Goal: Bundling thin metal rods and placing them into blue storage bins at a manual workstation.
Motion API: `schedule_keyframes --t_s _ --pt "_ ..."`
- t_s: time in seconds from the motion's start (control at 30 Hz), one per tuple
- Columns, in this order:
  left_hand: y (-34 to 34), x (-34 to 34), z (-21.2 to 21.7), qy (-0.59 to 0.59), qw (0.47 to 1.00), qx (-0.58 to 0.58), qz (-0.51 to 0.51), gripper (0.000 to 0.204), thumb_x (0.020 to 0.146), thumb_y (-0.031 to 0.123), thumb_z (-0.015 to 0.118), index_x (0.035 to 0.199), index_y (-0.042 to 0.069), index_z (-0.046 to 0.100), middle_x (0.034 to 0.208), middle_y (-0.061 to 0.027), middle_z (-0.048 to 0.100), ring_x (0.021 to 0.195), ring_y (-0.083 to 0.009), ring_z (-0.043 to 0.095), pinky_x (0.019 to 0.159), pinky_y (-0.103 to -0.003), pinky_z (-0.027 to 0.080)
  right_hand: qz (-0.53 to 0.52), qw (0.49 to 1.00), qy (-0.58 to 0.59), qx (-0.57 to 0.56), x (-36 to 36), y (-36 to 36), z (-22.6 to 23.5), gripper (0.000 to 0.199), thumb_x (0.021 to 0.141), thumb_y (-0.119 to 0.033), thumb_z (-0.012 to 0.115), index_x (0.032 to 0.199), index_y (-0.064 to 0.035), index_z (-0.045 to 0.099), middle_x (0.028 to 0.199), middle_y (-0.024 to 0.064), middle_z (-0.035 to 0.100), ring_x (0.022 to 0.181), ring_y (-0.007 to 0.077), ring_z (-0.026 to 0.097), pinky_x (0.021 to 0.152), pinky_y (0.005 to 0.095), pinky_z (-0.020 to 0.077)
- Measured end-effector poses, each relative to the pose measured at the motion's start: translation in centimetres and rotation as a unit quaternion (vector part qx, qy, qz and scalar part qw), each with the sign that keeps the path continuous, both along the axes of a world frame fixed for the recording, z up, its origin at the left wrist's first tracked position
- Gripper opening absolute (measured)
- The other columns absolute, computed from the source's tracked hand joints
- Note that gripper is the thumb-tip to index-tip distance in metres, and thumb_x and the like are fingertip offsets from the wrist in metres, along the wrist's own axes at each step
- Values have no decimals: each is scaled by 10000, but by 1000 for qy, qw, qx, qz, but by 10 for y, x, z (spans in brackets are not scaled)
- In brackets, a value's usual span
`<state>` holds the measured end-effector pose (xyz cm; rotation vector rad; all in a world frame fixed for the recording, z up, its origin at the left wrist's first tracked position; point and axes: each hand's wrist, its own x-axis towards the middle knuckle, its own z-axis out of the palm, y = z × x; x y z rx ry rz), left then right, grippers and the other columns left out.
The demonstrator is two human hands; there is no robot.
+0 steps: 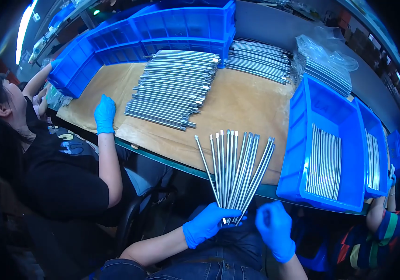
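Where twelve o'clock is the top of our view, we list first one fanned bundle of slender metal rods (232,186), lower ends in our left hand (211,222), upper ends spread from eleven to one o'clock and reaching across the table edge; long axis roughly six to twelve. Left hand, blue-gloved: closed round the bundle, the nearer of the two to it. Right hand (275,229), blue-gloved: at three o'clock from the left, fingers loosely curled, nothing visible in it, fingertip gap not to be told; from it the bundle stands at about eleven. Stock beyond: one layered stack of rods (172,88) on the brown-covered table (251,100), at eleven o'clock from our hands, its rods running nearly nine to three, crosswise to those held. At two o'clock, one blue plastic bin (295,135) with upright-looking rows of rods (323,163) inside. At ten, a co-worker's gloved hand (105,114) rests at the table's near side. Markings: on the rods we can make out no label, brand or writing; the bin's inner wall bears faint relief, too indistinct to read.
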<state>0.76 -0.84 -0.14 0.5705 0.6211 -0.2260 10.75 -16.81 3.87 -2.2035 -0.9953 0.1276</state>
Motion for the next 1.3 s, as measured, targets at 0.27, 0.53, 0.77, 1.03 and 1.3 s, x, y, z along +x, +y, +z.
schedule_keyframes --t_s 0.27,0.53,0.77,1.03,1.3 --pt "-3 6 5 12 1000 8 -6 323 804 28 630 1121 0 575 999 -141 644 918 -238 645 770 -326 540 120 986 -14 -112 7 -72 -29 188 772 -28 623 960 -31 613 795 134 572 670 319 579 579 397 472" --pt "-8 5 -2 0 999 38 3 309 798 25 635 1100 -8 582 951 -127 654 861 -214 652 720 -297 533 41 989 -85 -114 24 41 12 389 799 29 505 1184 -18 528 898 171 551 800 322 581 619 386 477" --pt "-9 7 -4 10 1000 26 5 293 788 19 647 1076 -3 591 922 -120 656 826 -202 653 698 -280 525 104 973 -143 -147 36 34 7 523 799 1 511 1313 -45 425 906 176 546 716 300 582 553 367 464" --pt "-6 7 1 28 999 22 10 299 786 23 653 1075 -14 587 934 -130 652 840 -217 655 713 -294 533 -4 931 -3 -365 15 2 7 487 822 -45 537 1299 -54 436 705 145 568 557 282 576 488 351 449" --pt "-6 7 -1 13 1000 25 2 320 797 18 636 1109 -12 575 981 -135 647 870 -231 653 730 -302 537 27 996 -78 -30 15 6 5 362 834 -98 588 1193 -75 555 686 120 556 580 266 573 524 346 456"
